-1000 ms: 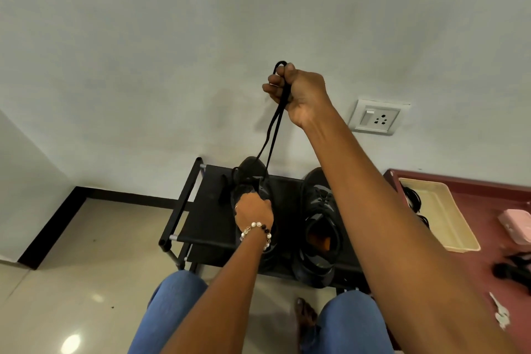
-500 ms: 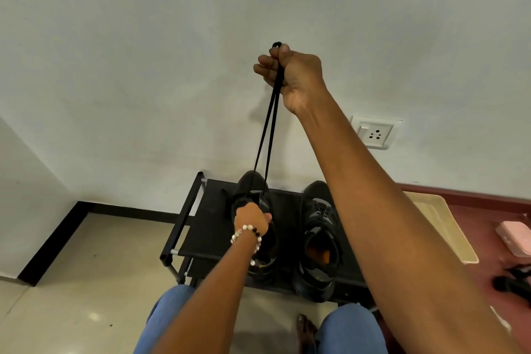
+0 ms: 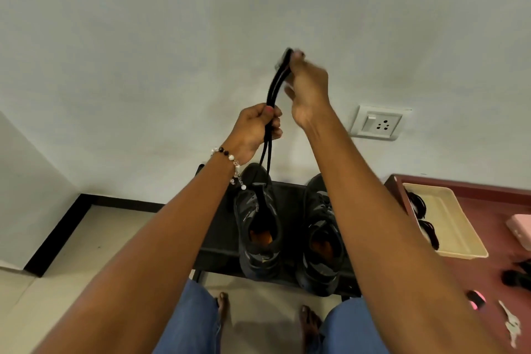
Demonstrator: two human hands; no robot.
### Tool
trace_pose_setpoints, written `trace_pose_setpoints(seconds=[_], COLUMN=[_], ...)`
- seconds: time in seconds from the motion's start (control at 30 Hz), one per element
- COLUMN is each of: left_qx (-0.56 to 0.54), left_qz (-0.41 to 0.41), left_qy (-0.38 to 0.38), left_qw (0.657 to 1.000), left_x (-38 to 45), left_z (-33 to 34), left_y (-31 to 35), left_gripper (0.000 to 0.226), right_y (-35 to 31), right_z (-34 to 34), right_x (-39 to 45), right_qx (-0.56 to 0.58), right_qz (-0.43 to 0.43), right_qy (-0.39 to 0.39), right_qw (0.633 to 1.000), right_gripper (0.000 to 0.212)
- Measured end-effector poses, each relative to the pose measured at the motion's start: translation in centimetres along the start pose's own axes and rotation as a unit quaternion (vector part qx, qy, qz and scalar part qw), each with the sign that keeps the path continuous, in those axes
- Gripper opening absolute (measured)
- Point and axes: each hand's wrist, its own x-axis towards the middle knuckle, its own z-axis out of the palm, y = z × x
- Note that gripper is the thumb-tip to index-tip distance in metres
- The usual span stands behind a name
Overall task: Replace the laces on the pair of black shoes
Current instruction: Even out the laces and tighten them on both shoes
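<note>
Nearest the camera, two knees in blue jeans [image 3: 186, 322] frame a pair of bare feet [image 3: 309, 322] on the pale tiled floor [image 3: 57, 282]. Just beyond them stands a low black shoe rack [image 3: 218, 238] that carries the two black shoes side by side, toes toward the wall: the left shoe [image 3: 257, 227] with its tongue up and its eyelets bare near the top, and the right shoe [image 3: 323, 236] partly hidden under the right forearm. To the right of the rack a dark red tabletop [image 3: 488, 201] holds a cream tray [image 3: 448, 227] with coils of black lace at its left side. Above the left shoe, the left hand [image 3: 254, 131], a beaded bracelet [image 3: 230, 164] at its wrist, has its grip curled tight round the doubled black lace [image 3: 270, 112], whose two strands hang down to that shoe's toe end. Higher and farther, the right hand [image 3: 309, 86] is blurred; its fingers seem closed on the upper loop of the same lace. Behind both, the white wall bears a switch and socket plate [image 3: 377, 123].
</note>
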Motion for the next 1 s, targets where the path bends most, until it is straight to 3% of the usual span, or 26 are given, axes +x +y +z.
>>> trace_pose_setpoints(seconds=[0.1,0.2,0.27,0.37,0.6,0.83,1.0], left_qx=[-0.097,-0.139,-0.147,-0.148,-0.189,-0.287,-0.287], left_qz=[-0.056,-0.073,-0.087,-0.099,-0.084,0.012,-0.011], left_qy=[0.048,0.069,0.072,0.064,0.066,0.014,0.001], left_qw=[0.993,0.985,0.983,0.982,0.976,0.958,0.958], left_x=[0.6,1.2,1.3,1.7,3.9,5.6,5.4], left_z=[-0.4,-0.4,-0.1,0.2,-0.1,0.6,2.2], left_y=[0.0,0.5,0.7,0.8,2.5,13.2,15.1], left_gripper=[0.027,0.029,0.029,0.029,0.031,0.035,0.035], right_y=[7.8,15.8,19.3,21.9,23.7,23.7,22.6], right_z=[-3.3,-5.9,-6.3,-5.7,-5.4,-4.9,-4.7], right_x=[-0.7,-3.5,-5.2,-6.5,-6.6,-6.7,-6.4], right_qx=[-0.098,-0.277,-0.389,-0.508,-0.535,-0.543,-0.522], right_qz=[0.109,0.229,0.242,0.209,0.195,0.216,0.227], right_qy=[0.063,-0.029,-0.104,-0.117,-0.072,-0.065,-0.066], right_qw=[0.987,0.933,0.883,0.828,0.819,0.809,0.819], right_gripper=[0.019,0.071,0.099,0.106,0.095,0.097,0.1])
